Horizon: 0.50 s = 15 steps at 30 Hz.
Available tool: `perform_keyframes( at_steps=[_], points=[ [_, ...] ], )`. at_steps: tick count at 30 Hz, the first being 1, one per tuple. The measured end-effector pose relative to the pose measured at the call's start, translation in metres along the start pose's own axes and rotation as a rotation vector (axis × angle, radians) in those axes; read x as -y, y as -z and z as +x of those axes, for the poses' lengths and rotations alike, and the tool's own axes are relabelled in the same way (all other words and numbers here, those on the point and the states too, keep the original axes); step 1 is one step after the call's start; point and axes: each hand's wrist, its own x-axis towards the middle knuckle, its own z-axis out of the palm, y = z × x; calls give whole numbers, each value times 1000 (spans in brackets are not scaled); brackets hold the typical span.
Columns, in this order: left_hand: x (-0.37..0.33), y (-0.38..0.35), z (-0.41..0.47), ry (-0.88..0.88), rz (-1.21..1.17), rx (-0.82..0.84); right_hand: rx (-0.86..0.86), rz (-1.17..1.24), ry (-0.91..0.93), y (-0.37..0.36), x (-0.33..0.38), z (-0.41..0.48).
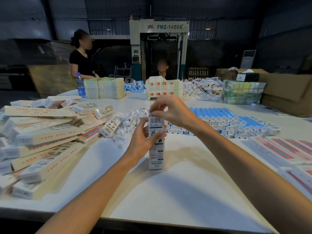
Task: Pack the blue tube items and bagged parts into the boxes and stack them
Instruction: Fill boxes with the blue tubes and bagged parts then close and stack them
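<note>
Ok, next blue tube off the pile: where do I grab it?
Probably from above, on the top layer of the blue tubes: their barrels lie bare there, white ends toward you. Pinch one near its white end; lower ones are wedged in.

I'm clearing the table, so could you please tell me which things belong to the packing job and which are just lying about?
Job: box, held by left hand and right hand; blue tubes; bagged parts; pile of boxes; flat boxes.
Lying about: water bottle; brown cartons.
</note>
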Motion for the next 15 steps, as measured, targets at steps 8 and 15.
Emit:
perform_keyframes(
  at_steps=[8, 15],
  points=[
    [-1, -1, -2, -46, 95, -14, -287, 229, -100, -24, -28, -51],
    [-3, -5, -2, -171, 65, 28, -238, 489, -154, -48, -37, -75]
  ],
)
